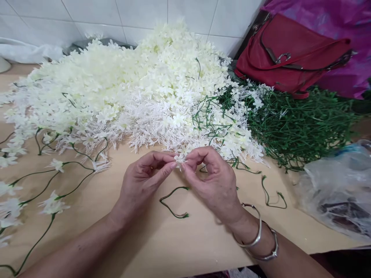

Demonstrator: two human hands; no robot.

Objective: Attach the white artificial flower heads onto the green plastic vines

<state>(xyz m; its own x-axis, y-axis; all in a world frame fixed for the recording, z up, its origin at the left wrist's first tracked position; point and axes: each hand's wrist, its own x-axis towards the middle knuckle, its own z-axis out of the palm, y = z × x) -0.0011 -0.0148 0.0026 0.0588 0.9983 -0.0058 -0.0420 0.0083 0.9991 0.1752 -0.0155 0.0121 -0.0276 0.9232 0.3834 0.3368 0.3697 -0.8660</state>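
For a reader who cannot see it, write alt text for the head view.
Left hand and right hand pinch a small white flower together above a wooden table. Behind lie a heap of white flowers, green stems and a red bag.

Both hands meet over the table point(185, 247): the left hand point(142, 181) and right hand point(214, 181) pinch a small white flower point(180, 158) between fingertips. A green stem point(172, 202) lies beneath them, a heap of white flowers point(130, 88) behind, a red bag point(290, 54) beyond.
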